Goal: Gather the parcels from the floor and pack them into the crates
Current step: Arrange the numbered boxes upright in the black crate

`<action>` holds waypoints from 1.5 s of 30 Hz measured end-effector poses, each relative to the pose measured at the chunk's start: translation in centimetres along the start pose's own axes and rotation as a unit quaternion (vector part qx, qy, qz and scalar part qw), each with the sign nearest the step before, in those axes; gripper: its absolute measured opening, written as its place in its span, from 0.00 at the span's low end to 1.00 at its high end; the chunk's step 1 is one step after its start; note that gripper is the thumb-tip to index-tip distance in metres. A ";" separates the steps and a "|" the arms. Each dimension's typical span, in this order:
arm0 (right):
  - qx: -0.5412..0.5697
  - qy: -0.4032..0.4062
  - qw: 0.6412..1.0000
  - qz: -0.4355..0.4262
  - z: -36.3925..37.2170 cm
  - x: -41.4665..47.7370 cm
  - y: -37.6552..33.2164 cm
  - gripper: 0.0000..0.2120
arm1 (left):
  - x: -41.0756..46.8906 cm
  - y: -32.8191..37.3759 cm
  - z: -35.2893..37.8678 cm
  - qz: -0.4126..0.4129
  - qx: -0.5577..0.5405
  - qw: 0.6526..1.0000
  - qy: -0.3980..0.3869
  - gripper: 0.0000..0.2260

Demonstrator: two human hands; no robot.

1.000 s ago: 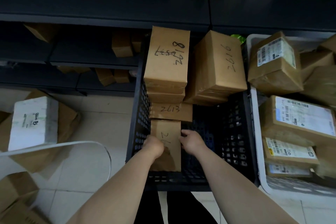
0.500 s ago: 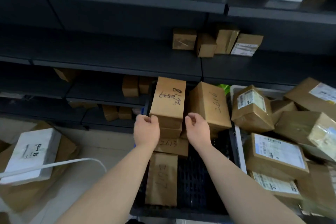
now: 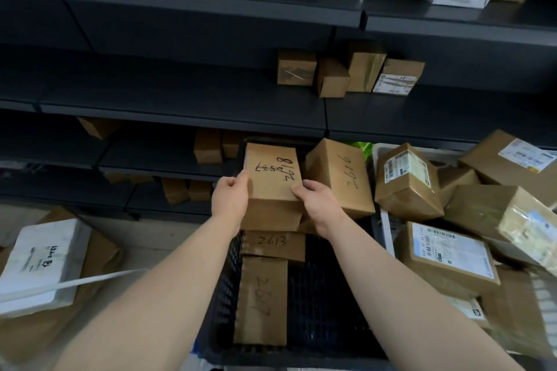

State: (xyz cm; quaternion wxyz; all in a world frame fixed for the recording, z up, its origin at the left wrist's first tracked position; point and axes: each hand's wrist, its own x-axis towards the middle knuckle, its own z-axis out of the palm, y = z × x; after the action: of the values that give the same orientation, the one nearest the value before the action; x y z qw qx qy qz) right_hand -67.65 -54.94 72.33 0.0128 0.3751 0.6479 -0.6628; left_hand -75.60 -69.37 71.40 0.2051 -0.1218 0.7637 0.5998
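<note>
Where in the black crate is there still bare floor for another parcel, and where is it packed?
Bare mesh floor of the black crate lies right of parcel 2617, nearer than parcel 2616, up to the right wall. The back is stacked: left hand and right hand grip parcel 2618 atop the pile. The white crate is heaped.

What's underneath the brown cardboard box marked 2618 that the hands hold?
Under the brown cardboard box marked 2618 sits a second plain brown cardboard box, inside the black plastic crate. Anything lower is hidden by those boxes.
</note>
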 end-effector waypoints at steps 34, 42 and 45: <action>-0.502 -0.003 0.854 0.137 -6.9 -2.1 13.6 0.10 | -5.6 -15.2 7.4 -0.158 0.315 0.905 -0.238 0.18; -0.505 0.011 0.848 0.160 -7.1 -0.9 14.8 0.09 | -5.7 -14.7 8.0 -0.085 0.340 0.907 -0.234 0.16; -0.491 0.017 0.854 0.170 -7.1 -1.1 14.9 0.09 | -6.4 -14.8 7.4 -0.094 0.289 0.923 -0.237 0.19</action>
State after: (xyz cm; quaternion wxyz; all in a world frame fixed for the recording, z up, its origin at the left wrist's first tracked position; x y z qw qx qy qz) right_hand -55.90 -51.67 61.08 0.2969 0.4354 0.8154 -0.2398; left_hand -62.26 -66.30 60.10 0.4619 0.0169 0.8182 0.3419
